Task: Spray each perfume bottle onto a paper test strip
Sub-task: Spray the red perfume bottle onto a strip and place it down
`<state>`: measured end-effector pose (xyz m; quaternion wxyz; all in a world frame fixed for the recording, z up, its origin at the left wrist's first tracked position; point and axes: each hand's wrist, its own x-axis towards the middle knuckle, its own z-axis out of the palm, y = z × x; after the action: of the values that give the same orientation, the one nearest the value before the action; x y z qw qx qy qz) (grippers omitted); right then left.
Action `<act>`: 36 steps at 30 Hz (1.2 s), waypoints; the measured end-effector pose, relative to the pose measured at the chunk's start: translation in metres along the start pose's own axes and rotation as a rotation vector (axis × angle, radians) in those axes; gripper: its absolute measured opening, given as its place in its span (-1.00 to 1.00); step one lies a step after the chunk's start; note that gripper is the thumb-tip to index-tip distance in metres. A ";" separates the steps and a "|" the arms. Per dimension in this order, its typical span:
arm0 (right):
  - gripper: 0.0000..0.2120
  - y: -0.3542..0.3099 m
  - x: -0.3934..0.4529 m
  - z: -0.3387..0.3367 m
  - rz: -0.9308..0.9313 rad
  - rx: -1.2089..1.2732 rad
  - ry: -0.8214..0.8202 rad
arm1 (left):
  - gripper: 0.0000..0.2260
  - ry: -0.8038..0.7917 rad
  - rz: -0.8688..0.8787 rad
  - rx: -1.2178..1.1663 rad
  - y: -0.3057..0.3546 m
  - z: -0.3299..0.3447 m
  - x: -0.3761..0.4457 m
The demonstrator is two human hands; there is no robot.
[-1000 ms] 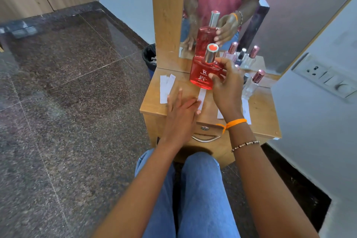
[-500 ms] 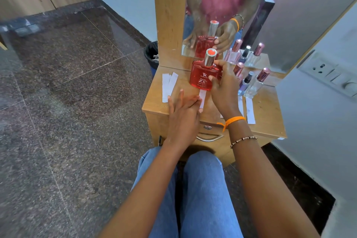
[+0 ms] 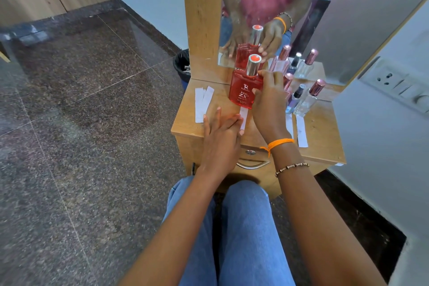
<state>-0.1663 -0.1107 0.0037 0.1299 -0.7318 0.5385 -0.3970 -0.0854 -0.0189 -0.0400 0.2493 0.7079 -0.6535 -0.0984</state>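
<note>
My right hand (image 3: pixel 269 104) grips a red perfume bottle (image 3: pixel 243 90) with a silver cap, held upright low over the small wooden dresser top (image 3: pixel 222 100). Just below the bottle lies a white paper test strip (image 3: pixel 243 117). My left hand (image 3: pixel 220 132) rests flat on the dresser with fingers spread, its fingertips touching that strip. To the right stand three smaller bottles: a clear one with a pink cap (image 3: pixel 308 100), a dark-capped one (image 3: pixel 296 97), and a pink-capped one (image 3: pixel 287 81) partly hidden behind my right hand.
Two more strips (image 3: pixel 203 103) lie at the dresser's left, another strip (image 3: pixel 301 131) at its right. A mirror (image 3: pixel 325 7) stands right behind the bottles. A black bin (image 3: pixel 182 65) sits on the floor to the left, a wall with a switch plate (image 3: pixel 399 83) to the right.
My right hand has lowered the red bottle from mid-air toward the dresser top, above the strip. My left hand has stayed flat on the strip.
</note>
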 end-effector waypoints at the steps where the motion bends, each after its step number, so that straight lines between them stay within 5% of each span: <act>1: -0.59 0.000 0.000 0.000 -0.006 -0.042 0.007 | -0.64 0.000 0.002 -0.003 0.000 0.000 0.000; 10: -0.75 -0.001 0.008 -0.005 -0.046 -0.390 0.059 | -0.64 -0.006 0.003 0.002 0.000 -0.002 0.001; 24: -0.80 -0.002 0.012 -0.013 -0.052 -0.450 0.014 | -0.65 -0.007 0.001 -0.009 0.000 -0.002 0.002; 30: -0.68 0.002 0.009 -0.014 -0.083 -0.389 0.023 | -0.66 -0.014 0.002 -0.015 0.001 -0.003 0.003; 36: -0.70 -0.004 -0.043 -0.022 -0.135 -0.036 0.197 | -0.67 0.123 -0.030 -0.139 -0.007 -0.009 0.004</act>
<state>-0.1836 -0.0652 0.0017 0.0363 -0.7261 0.5053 -0.4649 -0.0745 -0.0206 -0.0346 0.3361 0.7034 -0.6177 -0.1035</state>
